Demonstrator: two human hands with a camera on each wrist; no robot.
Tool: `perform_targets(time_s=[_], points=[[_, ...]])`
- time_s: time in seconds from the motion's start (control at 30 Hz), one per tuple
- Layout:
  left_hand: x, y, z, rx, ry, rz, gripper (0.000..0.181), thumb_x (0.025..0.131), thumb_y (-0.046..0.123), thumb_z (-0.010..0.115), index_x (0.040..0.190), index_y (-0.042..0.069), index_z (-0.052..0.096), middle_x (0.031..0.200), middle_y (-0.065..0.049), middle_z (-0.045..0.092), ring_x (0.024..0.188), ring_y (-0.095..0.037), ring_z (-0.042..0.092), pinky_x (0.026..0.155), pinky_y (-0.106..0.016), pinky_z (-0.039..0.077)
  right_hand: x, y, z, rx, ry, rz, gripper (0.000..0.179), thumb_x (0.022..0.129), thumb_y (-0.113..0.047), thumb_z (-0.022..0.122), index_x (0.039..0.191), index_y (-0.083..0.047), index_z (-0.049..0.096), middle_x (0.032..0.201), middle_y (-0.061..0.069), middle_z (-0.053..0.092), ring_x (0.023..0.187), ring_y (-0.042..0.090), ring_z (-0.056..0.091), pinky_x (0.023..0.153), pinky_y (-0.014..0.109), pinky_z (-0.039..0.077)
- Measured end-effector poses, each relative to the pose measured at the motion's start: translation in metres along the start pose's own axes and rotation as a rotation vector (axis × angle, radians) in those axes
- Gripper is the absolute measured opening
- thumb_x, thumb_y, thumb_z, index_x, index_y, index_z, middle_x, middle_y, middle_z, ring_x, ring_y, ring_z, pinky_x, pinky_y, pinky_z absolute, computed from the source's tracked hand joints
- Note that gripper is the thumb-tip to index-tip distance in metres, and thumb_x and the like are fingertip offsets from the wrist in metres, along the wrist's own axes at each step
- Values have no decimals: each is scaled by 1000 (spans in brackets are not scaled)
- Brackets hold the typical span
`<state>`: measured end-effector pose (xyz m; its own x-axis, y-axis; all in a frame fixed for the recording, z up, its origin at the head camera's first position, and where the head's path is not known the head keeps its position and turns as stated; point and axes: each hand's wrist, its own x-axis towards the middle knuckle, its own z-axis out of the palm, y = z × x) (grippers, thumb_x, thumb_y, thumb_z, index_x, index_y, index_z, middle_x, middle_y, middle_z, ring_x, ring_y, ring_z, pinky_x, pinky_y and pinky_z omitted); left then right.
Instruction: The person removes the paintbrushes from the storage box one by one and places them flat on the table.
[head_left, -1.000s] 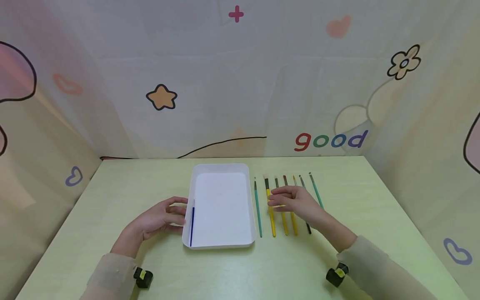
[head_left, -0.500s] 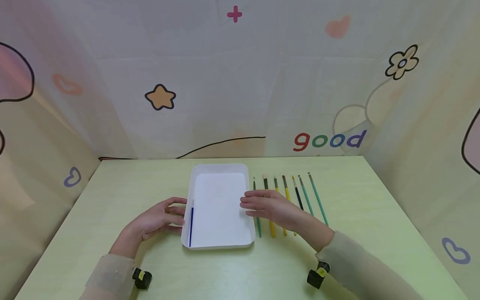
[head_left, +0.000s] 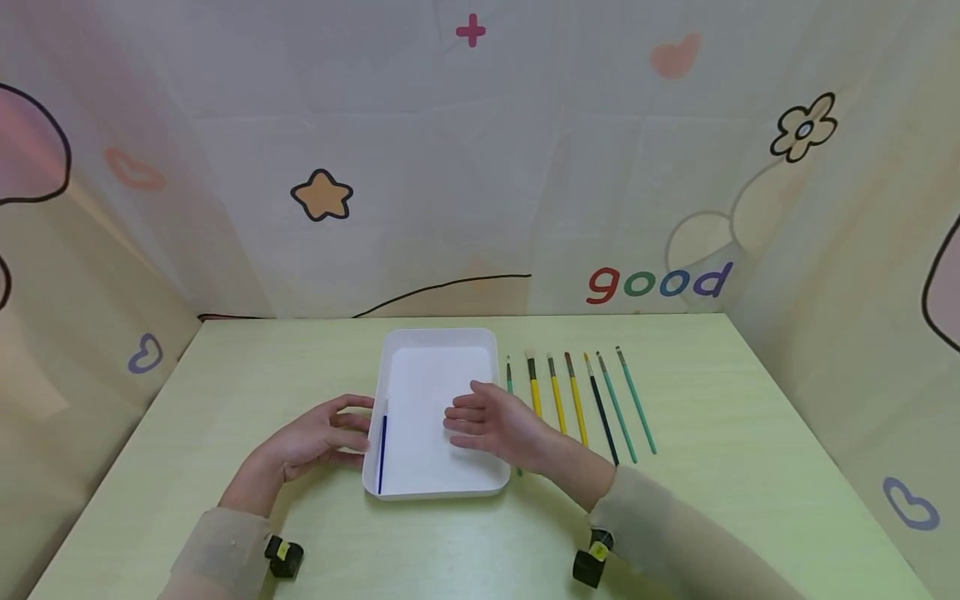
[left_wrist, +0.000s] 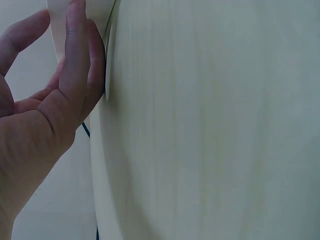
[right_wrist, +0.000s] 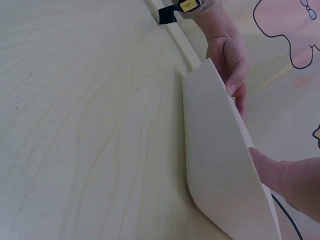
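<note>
A white tray lies on the table, with a thin paintbrush with a blue handle along its left side. At the tray's left edge, my left hand rests its bent, spread fingertips against the outer wall; the left wrist view shows those fingers beside the tray. My right hand reaches over the tray's right side, its fingers loosely extended to the left and nothing seen in them. In the right wrist view, part of the right hand shows behind the tray's rim.
Right of the tray lie several paintbrushes in a row: a teal one next to the tray, yellow ones, a black one and more teal ones. A printed curtain stands behind the table.
My right hand has moved left from above the brushes to over the tray, uncovering the brushes on the right. The left hand, the tray and the blue brush have stayed put.
</note>
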<state>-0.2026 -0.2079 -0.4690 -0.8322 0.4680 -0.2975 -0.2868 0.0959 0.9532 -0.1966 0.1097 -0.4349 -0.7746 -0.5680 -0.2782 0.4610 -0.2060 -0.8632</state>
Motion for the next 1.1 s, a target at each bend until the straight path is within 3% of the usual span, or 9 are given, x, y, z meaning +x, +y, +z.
perform_targets(time_s=[0.23, 0.53, 1.1], points=[[0, 1, 1, -3, 9, -8, 75, 89, -5, 70, 152, -4, 29, 133, -28, 54, 109, -31, 65, 92, -49, 57, 14, 12, 9, 48, -34, 27, 76, 110, -42, 35, 153, 18, 17, 159, 38, 23, 147, 46, 29, 116, 52, 34], [1, 0, 0, 5, 16, -11, 74, 90, -4, 70, 152, -4, 29, 133, -28, 54, 110, -31, 64, 92, -49, 57, 29, 27, 24, 80, -16, 55, 80, 109, -47, 35, 152, 19, 21, 157, 38, 29, 146, 45, 33, 116, 53, 33], [1, 0, 1, 3, 9, -7, 73, 91, -3, 69, 152, -4, 29, 137, -30, 51, 111, -33, 64, 94, -49, 56, 44, 34, 40, 204, -33, 93, 89, 105, -53, 39, 151, 21, 21, 153, 40, 32, 145, 48, 33, 118, 53, 30]])
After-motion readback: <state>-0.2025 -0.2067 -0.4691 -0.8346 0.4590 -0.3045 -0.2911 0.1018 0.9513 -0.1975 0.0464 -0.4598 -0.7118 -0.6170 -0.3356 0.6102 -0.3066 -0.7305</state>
